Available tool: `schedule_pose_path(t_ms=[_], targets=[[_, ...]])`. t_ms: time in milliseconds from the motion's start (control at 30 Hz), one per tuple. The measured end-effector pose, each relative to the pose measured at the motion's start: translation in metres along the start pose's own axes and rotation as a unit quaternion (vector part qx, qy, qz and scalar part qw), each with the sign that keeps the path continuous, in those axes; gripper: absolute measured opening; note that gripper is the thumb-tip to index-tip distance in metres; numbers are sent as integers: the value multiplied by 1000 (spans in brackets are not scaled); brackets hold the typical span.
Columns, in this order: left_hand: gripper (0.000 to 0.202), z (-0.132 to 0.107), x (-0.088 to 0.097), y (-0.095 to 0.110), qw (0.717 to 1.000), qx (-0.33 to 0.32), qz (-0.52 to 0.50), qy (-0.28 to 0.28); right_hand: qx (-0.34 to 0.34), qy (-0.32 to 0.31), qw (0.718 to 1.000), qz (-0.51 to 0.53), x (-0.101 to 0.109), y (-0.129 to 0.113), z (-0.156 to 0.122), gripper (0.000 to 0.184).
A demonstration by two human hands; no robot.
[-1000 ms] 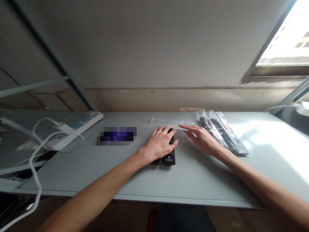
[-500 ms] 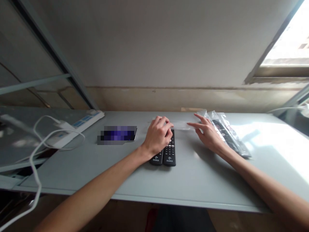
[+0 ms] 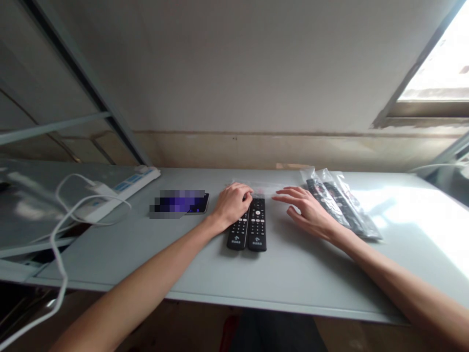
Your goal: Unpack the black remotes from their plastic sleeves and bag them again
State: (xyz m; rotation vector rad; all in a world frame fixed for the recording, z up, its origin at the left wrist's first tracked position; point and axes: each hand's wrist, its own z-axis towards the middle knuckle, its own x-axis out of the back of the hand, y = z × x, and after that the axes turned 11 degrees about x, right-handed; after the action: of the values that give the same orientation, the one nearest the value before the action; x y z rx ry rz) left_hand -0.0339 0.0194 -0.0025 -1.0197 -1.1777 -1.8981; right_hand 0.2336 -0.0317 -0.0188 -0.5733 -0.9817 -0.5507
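Two black remote controls lie side by side on the grey table. My left hand [image 3: 232, 203] is curled over the upper part of the left remote control [image 3: 237, 237], hiding it. Its thumb and fingers are closed together, and what they hold, if anything, is hidden. The right remote control [image 3: 257, 227] shows its buttons. A clear plastic bag [image 3: 269, 188] lies flat behind the remotes, between my hands. My right hand [image 3: 306, 210] hovers low over the table right of them, fingers spread, holding nothing. Beyond it lie several bagged remote controls [image 3: 342, 205] in clear plastic.
A phone [image 3: 200, 203] with a partly pixelated screen lies left of my left hand. Farther left are a white power strip [image 3: 141, 178] and a white cable [image 3: 54, 254]. A wall [image 3: 234, 151] borders the table [image 3: 311, 283] at the back; sunlight falls on the right side.
My left hand has shifted slightly left, uncovering more of the right remote. My right hand has drawn slightly left and down, showing more of the bagged remotes.
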Motion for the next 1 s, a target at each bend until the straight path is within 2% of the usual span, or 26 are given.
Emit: schedule_pose_path(t_ms=[133, 267, 467, 667, 833, 1000], targets=[[31, 1, 0, -2, 999, 35, 20, -2, 3, -64, 998, -17, -5, 7, -5, 61], [32, 2, -1, -4, 998, 44, 36, -14, -8, -56, 998, -31, -10, 13, -6, 56], [41, 5, -1, -9, 998, 33, 46, -35, -45, -60, 996, -48, -14, 9, -5, 48], [47, 14, -4, -21, 999, 36, 35, -14, -32, -27, 997, -57, -10, 8, -3, 47], [44, 16, -3, -24, 999, 35, 22, -5, -49, -4, 996, -74, 0, 9, -1, 34], [43, 15, -3, -24, 999, 32, -3, 13, -68, 37, 994, -78, 1, 12, 1, 26]])
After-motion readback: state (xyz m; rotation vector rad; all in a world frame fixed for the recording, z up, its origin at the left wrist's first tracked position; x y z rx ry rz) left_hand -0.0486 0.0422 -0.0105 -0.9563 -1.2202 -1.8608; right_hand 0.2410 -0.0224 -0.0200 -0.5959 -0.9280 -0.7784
